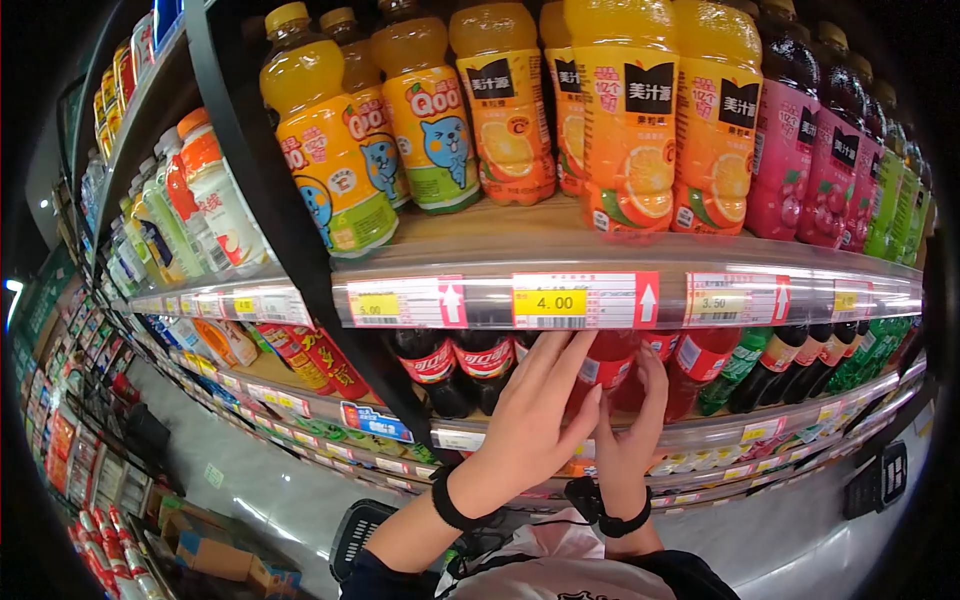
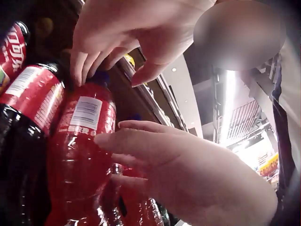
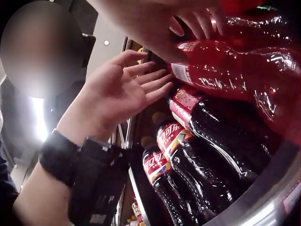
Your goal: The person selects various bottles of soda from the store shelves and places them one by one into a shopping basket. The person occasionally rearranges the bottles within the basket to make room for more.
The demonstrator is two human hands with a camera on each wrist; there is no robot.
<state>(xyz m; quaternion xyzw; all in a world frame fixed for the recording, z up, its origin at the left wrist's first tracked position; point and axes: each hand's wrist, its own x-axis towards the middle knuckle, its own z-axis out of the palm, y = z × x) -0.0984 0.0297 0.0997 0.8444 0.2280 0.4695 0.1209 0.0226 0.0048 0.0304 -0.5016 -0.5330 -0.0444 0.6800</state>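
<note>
A bottle of red drink with a red label stands on the lower shelf between the two hands. My left hand reaches in from its left, fingers extended up under the shelf edge. In the left wrist view, the fingers of this left hand are at the blue cap of the red bottle, the thumb held apart. My right hand holds the bottle's side below, fingers partly hidden behind it. The right wrist view shows my right hand against the bottle and my left hand beside it, palm showing.
Dark cola bottles stand left of the red bottle, with more red and green bottles to the right. Above the hands runs a shelf edge with price tags, bearing orange juice bottles. Baskets are on both sides below.
</note>
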